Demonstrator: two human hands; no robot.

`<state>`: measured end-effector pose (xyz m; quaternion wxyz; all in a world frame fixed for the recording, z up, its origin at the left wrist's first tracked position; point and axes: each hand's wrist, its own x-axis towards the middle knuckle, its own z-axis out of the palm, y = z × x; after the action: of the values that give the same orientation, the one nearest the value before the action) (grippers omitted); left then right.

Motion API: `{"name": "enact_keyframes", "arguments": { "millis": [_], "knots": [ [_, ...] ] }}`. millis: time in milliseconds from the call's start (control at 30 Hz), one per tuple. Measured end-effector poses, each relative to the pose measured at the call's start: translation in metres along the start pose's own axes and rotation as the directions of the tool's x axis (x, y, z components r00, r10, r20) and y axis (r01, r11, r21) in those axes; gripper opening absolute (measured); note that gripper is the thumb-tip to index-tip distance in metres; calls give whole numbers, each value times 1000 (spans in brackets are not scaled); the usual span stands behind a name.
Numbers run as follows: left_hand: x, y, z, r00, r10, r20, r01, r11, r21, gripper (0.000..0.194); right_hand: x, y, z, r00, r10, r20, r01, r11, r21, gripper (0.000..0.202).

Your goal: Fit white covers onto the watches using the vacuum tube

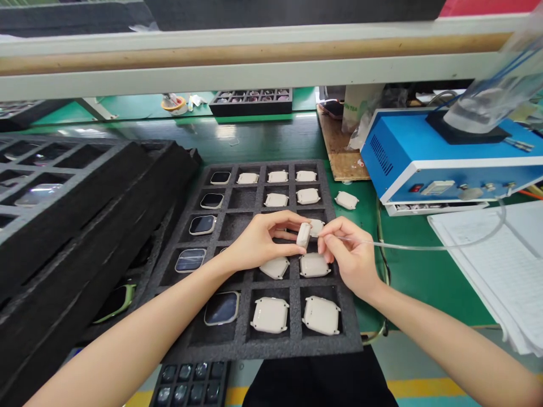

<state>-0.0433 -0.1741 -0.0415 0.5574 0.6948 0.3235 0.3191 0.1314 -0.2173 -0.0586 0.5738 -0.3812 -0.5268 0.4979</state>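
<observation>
Between the thumb and fingers of my left hand point(258, 240), a cream watch case point(304, 235) is held edge-on above the black foam tray point(271, 348). My right hand point(350, 257) pinches the end of a thin clear tube point(407, 246) close to the case's right side; the tip is too small to make out. Cream watch cases such as this one point(321, 315) lie back up in the tray's right columns. Dark-screened watch faces, one of them point(222, 308) near the front, fill the left column. A loose cream case point(347, 200) rests on the green mat right of the tray.
The tube runs to a blue machine point(424, 152) at the right, with a clear cylinder point(479, 107) on top. Papers point(500, 243) lie before it. Stacked foam trays point(85, 226) rise at the left. A shelf beam point(237, 76) crosses the back.
</observation>
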Motion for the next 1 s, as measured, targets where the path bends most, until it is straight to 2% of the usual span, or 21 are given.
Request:
{"name": "enact_keyframes", "arguments": {
  "millis": [533,1000],
  "knots": [
    [1,1,0,1000,-1,6,1,1000,-26,41,-1,0,0,1000,-2,17,2,999,-53,10],
    [2,0,-2,999,-38,-1,38,998,45,39,3,1,3,999,39,1,-39,999,-18,5]
  ]
}}
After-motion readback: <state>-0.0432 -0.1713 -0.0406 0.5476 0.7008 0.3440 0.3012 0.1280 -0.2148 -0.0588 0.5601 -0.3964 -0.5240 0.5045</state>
